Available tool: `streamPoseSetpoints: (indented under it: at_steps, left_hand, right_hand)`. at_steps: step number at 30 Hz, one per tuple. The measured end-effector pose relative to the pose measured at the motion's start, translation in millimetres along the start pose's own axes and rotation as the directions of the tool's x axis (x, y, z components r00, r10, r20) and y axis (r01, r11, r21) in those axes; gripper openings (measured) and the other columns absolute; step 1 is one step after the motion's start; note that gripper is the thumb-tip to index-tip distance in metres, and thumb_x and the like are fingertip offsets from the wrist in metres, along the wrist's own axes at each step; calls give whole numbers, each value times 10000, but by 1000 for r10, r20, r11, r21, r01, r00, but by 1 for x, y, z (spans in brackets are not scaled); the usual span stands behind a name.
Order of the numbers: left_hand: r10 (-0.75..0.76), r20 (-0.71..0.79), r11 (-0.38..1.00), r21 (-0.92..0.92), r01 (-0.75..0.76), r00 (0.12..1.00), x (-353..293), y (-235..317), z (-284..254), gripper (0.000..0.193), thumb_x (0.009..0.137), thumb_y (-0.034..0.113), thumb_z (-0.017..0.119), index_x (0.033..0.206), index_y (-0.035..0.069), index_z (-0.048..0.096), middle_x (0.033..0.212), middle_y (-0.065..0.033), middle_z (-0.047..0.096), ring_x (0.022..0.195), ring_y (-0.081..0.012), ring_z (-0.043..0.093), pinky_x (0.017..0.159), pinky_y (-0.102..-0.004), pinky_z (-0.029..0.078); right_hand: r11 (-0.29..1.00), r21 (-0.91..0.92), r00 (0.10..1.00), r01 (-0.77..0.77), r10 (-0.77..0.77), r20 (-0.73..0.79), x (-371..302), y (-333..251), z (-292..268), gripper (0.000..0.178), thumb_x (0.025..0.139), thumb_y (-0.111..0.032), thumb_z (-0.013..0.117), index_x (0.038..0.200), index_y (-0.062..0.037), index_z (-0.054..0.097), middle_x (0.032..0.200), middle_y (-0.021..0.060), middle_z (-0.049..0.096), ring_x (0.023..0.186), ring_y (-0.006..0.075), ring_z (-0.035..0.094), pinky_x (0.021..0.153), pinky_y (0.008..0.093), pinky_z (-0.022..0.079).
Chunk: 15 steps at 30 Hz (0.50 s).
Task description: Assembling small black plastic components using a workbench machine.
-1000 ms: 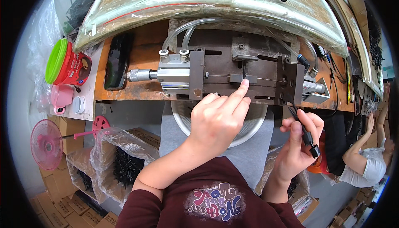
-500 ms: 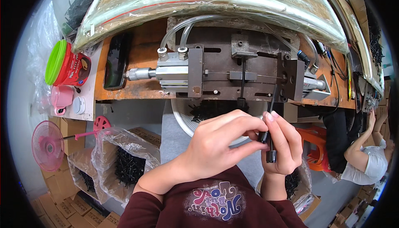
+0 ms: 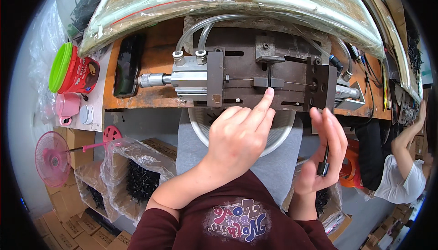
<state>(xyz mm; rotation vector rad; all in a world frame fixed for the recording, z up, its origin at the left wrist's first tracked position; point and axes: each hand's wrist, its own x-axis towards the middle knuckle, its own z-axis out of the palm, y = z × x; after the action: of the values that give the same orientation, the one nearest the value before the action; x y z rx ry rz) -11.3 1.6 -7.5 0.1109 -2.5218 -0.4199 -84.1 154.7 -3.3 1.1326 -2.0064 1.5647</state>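
My left hand reaches up to the metal fixture on the bench. Its index fingertip lies on a thin black rod that crosses the small grey block in the middle of the fixture. The rod's lower end is hidden behind my fingers, which look closed around it; my thumb is out of sight. To the right, my right hand is raised with long fingers loosely together. It holds another black rod with a thick head against the palm.
A white basket stands under the bench edge by my lap. Bags of black pieces sit at the left, near a pink fan. A phone and a red bucket lie left of the fixture. Another person works at far right.
My hands have come apart. The left moved up to the rod in the fixture; the right shifted right, keeping its black rod. The other person's arm also moved.
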Motion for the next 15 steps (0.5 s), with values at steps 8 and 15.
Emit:
streamPoseSetpoints:
  at_steps: [8, 15]
  left_hand:
    - [4, 40, 999, 44, -6, 999, 10, -2, -2, 248, 686, 109, 775, 915, 36, 716, 1209, -110, 679, 637, -172, 645, 620, -276, 505]
    - [1, 72, 992, -129, 8, 997, 19, -4, -19, 247, 712, 163, 801, 921, 58, 723, 1104, -86, 717, 654, -178, 667, 604, -266, 512]
  right_hand:
    - [980, 157, 990, -123, 133, -54, -2, 1, -1, 701, 964, -496, 516, 1350, 71, 369, 1359, 324, 423, 1198, 408, 572, 1033, 484, 450]
    - [996, 66, 996, -59, 55, 67, 1, -4, -10, 427, 728, 56, 779, 1101, -4, 580, 1317, 254, 497, 1113, 334, 621, 854, 345, 561]
